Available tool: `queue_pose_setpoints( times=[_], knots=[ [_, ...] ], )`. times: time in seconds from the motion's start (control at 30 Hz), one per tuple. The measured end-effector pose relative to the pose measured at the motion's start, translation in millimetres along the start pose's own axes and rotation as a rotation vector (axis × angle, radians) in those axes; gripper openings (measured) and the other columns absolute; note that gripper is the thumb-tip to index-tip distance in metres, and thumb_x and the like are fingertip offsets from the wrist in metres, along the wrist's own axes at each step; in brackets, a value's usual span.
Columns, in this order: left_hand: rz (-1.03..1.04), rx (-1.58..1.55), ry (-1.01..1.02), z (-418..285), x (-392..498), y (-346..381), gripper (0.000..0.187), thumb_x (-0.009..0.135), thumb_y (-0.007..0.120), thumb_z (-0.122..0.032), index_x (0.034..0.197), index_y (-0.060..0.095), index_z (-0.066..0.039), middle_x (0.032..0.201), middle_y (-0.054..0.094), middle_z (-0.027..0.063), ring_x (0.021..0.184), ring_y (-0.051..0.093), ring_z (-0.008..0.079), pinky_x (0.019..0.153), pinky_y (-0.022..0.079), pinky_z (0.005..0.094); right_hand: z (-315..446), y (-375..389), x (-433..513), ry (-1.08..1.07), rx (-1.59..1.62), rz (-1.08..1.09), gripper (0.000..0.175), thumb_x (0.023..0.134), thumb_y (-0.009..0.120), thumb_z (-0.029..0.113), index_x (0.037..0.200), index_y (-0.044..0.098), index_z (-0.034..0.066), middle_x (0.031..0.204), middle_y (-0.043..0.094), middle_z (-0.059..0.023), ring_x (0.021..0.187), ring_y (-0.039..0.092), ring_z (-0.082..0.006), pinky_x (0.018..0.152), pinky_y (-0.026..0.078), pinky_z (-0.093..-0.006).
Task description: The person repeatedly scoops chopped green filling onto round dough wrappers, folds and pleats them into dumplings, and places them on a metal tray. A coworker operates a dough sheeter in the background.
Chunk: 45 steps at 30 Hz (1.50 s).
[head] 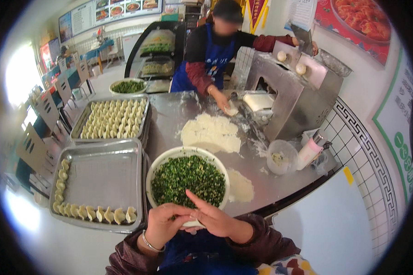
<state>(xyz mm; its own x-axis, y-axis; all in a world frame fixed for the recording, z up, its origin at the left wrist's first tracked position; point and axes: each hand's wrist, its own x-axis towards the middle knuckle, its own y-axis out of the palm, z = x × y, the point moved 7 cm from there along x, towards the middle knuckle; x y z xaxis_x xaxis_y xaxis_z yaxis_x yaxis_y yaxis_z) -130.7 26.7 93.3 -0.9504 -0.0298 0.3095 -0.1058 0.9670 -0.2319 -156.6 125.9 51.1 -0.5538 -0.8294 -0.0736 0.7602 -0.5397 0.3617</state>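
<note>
Both hands meet over the near rim of a pale round bowl (226,172) heaped with chopped green filling (187,172). Between them is a white dough wrapper (192,223), mostly covered by fingers, with a little green showing. My left hand (170,220) wears a bracelet and pinches the dough from the left. Pressed against its other side is my right hand (215,218), with one finger pointing up. Left of the bowl lies a metal tray (103,178) with dumplings along its left and near sides. Flat dough wrappers (211,134) lie overlapped beyond the bowl.
A fuller dumpling tray (113,100) and a bowl of greens (128,86) stand farther left. Across the steel table (168,110), a co-worker in a blue apron (215,51) holds dough by a metal dough machine (292,92). A plastic tub (282,157) and a pink-white bottle (309,154) stand right.
</note>
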Motion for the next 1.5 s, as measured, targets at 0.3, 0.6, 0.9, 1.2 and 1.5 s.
queue_pose_setpoints(
  times=[0.3, 0.6, 0.9, 1.2, 1.5],
  knots=[
    [-0.243, 0.387, 0.479, -29, -14, -6, 0.025, 0.072, 0.061, 0.006, 0.094, 0.049, 0.000, 0.078, 0.062, 0.0127, 0.071, 0.061, 0.0241, 0.064, 0.048, 0.0302, 8, -2, -5, -0.157, -0.139, -0.117, 0.056, 0.077, 0.060, -0.002, 0.126, 0.032, -0.0014, 0.107, 0.051, -0.0081, 0.092, 0.051, -0.0106, 0.076, 0.044, -0.0222],
    [0.081, -0.279, 0.149, 3, -11, -3, 0.092, 0.076, 0.064, -0.010, 0.136, -0.005, -0.004, 0.133, 0.028, 0.0246, 0.122, 0.034, 0.0300, 0.097, 0.030, 0.0346, 5, -13, -5, -0.180, 0.128, -0.186, 0.034, 0.079, 0.055, -0.004, 0.112, 0.045, -0.0028, 0.108, 0.054, -0.0135, 0.096, 0.054, -0.0179, 0.082, 0.045, -0.0264],
    [0.179, -0.011, 0.157, 1, -25, 12, 0.084, 0.083, 0.051, -0.038, 0.134, 0.000, 0.005, 0.129, 0.034, 0.0261, 0.114, 0.043, 0.0310, 0.092, 0.035, 0.0343, 5, 11, -11, -0.071, -0.044, 0.020, 0.029, 0.079, 0.058, 0.000, 0.107, 0.050, -0.0033, 0.103, 0.056, -0.0107, 0.096, 0.053, -0.0148, 0.083, 0.043, -0.0268],
    [0.173, -0.294, -0.176, 7, -30, 10, 0.036, 0.093, 0.033, -0.024, 0.098, 0.056, 0.004, 0.078, 0.062, 0.0108, 0.061, 0.059, 0.0223, 0.058, 0.047, 0.0276, 18, 22, -6, -0.321, -0.430, 0.039, 0.075, 0.062, 0.077, 0.013, 0.123, 0.034, 0.0023, 0.103, 0.047, -0.0091, 0.092, 0.051, -0.0155, 0.080, 0.043, -0.0261],
    [0.294, -0.479, -0.209, -3, -37, 23, 0.045, 0.092, 0.029, -0.029, 0.088, 0.056, 0.007, 0.081, 0.060, 0.0118, 0.074, 0.057, 0.0168, 0.067, 0.044, 0.0254, 25, 52, 0, -0.474, -0.057, 0.341, 0.067, 0.071, 0.062, 0.019, 0.125, 0.030, -0.0062, 0.120, 0.042, -0.0158, 0.109, 0.043, -0.0201, 0.092, 0.032, -0.0307]
  ],
)
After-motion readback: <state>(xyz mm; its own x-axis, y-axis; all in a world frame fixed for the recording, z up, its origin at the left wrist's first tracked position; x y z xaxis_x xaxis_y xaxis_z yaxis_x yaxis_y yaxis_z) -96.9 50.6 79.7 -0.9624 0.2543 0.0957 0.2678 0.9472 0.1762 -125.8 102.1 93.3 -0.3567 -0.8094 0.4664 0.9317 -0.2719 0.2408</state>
